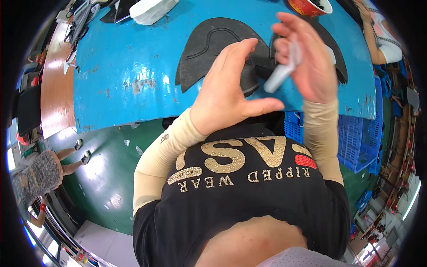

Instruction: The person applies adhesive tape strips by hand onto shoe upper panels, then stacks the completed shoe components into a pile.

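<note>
Both hands are raised, sleeved forearms bent upward; left hand [227, 91] open with thumb spread, right hand [302, 58] blurred, fingers curled

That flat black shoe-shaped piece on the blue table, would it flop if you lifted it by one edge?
Probably. The black piece lies thin and flat on the blue table, so it likely bends and weighs little. Its matte surface suggests it would grip rather than slide. Being flat, it shouldn't roll.

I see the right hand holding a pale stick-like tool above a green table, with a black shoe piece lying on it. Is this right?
Not quite: the table is blue, not green; the green surface is the floor below it. The head view shows this. The rest holds: the right hand holds a pale stick-like tool above the table, and a black shoe piece lies on it.
</note>
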A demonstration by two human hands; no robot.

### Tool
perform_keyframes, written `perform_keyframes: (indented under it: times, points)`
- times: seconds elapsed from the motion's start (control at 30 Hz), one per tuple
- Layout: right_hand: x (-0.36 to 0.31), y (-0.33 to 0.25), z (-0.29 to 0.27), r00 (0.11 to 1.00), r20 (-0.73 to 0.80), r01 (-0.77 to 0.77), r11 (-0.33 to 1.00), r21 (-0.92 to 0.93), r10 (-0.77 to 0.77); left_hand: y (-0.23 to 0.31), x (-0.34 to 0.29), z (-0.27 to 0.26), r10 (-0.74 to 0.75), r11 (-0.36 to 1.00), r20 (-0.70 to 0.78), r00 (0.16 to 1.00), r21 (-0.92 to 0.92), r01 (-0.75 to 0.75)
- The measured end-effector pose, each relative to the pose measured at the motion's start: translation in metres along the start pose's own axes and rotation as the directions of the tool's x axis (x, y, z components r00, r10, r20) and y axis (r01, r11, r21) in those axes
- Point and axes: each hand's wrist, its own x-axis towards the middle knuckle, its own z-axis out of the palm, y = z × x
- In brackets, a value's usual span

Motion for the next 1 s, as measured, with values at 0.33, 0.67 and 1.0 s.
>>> perform_keyframes:
  times: [0.33,0.67,1.0]
  points:
    - [0.012,0.037,0.017,0.996,-0.046,-0.074,0.994,-0.085,0.07,-0.017,-0.024,-0.023,-0.471,0.681,-0.119,0.874,-0.678,0.275]
    - [0.009,0.035,0.011,0.992,0.005,-0.123,0.976,-0.18,0.126,-0.025,-0.032,-0.035,-0.475,0.67,0.06,0.878,-0.622,0.405]
    - [0.0,0.047,0.017,0.987,-0.158,-0.032,0.999,-0.035,0.026,-0.017,-0.025,-0.029,0.126,0.973,-0.345,0.93,0.227,-0.047]
